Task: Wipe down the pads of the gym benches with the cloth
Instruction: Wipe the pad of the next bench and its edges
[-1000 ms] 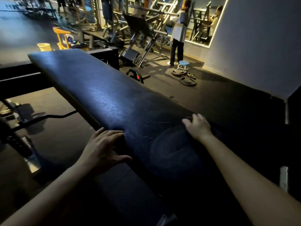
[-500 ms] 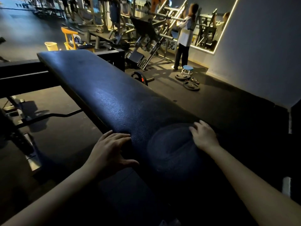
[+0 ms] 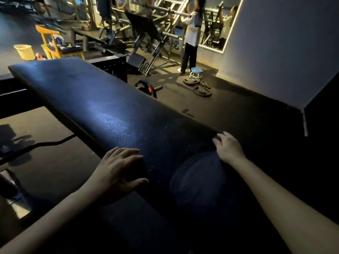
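Room: dim gym with a dark floor (image 3: 229,110); a person (image 3: 190,33) stands at a machine in front of a lit mirror (image 3: 216,24) at the far side.
Bench pad (image 3: 113,114): right in front of me, long and black, running from far left to near right across my view.
Pad surface: grained like leather, with a bluish sheen where the light falls on its middle and fine pale scratches nearer to me.
Pale patch (image 3: 198,180): a rounded, hazy, lighter mark on the pad's near end, just below my right hand.
Left hand (image 3: 115,171): rests flat on the pad's left edge, fingers (image 3: 126,151) straight and spread, thumb out to the side, holding nothing.
Right hand (image 3: 229,147): sits on the pad's right edge, back of the hand towards me, fingers bent over the rim; I cannot tell whether anything lies under them.
Cloth: I cannot make it out in this light.
Beyond the pad: weight plates (image 3: 201,91) lie on the floor beside a small blue stool (image 3: 196,71).
Far left: a yellow bucket (image 3: 24,51) stands next to an orange chair (image 3: 47,39).
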`<state>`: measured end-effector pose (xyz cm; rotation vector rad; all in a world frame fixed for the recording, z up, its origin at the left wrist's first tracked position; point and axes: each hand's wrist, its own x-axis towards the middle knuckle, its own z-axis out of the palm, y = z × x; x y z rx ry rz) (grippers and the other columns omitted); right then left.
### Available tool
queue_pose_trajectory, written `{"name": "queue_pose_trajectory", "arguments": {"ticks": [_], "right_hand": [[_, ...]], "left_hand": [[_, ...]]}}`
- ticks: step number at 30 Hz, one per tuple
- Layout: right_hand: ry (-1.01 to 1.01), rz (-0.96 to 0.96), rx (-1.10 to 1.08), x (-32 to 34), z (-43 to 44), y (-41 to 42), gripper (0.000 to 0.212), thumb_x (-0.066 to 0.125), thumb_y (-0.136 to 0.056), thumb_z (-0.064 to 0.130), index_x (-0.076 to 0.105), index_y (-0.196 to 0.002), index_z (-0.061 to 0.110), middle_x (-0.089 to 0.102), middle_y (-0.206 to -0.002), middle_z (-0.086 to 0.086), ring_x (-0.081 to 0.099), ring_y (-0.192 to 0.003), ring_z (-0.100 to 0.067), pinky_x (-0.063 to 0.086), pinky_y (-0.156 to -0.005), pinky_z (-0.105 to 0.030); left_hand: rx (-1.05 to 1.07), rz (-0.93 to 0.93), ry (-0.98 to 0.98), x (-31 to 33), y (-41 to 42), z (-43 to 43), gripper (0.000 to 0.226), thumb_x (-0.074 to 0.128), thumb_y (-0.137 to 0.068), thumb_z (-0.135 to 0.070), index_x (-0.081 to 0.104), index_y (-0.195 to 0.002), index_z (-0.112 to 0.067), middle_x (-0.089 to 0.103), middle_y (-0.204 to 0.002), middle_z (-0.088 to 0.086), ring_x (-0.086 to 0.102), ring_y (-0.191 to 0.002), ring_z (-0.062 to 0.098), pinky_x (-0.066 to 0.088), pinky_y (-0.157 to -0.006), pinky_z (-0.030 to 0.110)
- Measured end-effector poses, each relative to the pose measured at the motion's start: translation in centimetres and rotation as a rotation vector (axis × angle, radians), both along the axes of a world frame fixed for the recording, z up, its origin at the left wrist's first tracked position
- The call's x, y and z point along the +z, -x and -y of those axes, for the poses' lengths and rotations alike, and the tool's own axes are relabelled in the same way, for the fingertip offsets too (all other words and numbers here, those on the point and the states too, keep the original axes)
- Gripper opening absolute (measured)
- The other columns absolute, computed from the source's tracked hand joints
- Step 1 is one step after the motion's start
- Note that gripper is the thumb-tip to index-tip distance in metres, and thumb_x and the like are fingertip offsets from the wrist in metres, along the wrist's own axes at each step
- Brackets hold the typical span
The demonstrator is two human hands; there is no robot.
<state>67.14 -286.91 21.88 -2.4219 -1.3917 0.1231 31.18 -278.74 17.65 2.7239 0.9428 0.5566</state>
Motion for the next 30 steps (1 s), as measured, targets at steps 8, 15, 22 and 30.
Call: {"name": "queue_pose_trajectory", "arguments": {"ticks": [8,15,22,30], "right_hand": [[0.022,0.145,0.938,-3.6,3.9,10.1,0.042,0.048,-0.104,0.037,0.055,-0.142,0.019,0.038,-0.161,-0.008,0.035,-0.149,-0.022,0.02,-0.125,-0.029],[-0.045,0.009,0.078,-1.2,-4.3,6.1,0.042,0.052,-0.106,0.027,0.057,-0.142,0.006,0.04,-0.158,-0.018,0.036,-0.147,-0.031,0.022,-0.122,-0.03],[0.045,0.177,0.883,-2.8,1.9,9.3,0.041,0.053,-0.103,0.034,0.058,-0.141,0.019,0.042,-0.159,-0.009,0.039,-0.147,-0.026,0.027,-0.123,-0.038],[-0.05,-0.012,0.332,-0.7,-11.2,11.1,0.042,0.056,-0.105,0.025,0.057,-0.141,0.004,0.039,-0.158,-0.02,0.036,-0.147,-0.032,0.022,-0.122,-0.033]], "left_hand": [[-0.11,0.029,0.084,0.7,0.4,-4.8,0.062,0.056,-0.08,-0.066,0.075,-0.12,-0.023,0.066,-0.133,-0.003,0.063,-0.121,0.023,0.045,-0.106,0.049],[-0.15,0.015,0.082,0.8,-0.7,-6.0,0.058,0.055,-0.08,-0.068,0.074,-0.117,-0.027,0.066,-0.131,-0.008,0.061,-0.12,0.02,0.042,-0.106,0.042],[-0.117,0.037,0.108,1.0,0.9,-7.6,0.056,0.056,-0.08,-0.063,0.075,-0.115,-0.023,0.068,-0.127,-0.005,0.065,-0.115,0.023,0.047,-0.102,0.047],[-0.041,0.053,0.123,1.6,0.7,-6.8,0.059,0.053,-0.079,-0.063,0.075,-0.112,-0.02,0.068,-0.126,-0.003,0.062,-0.116,0.023,0.043,-0.106,0.046]]}}
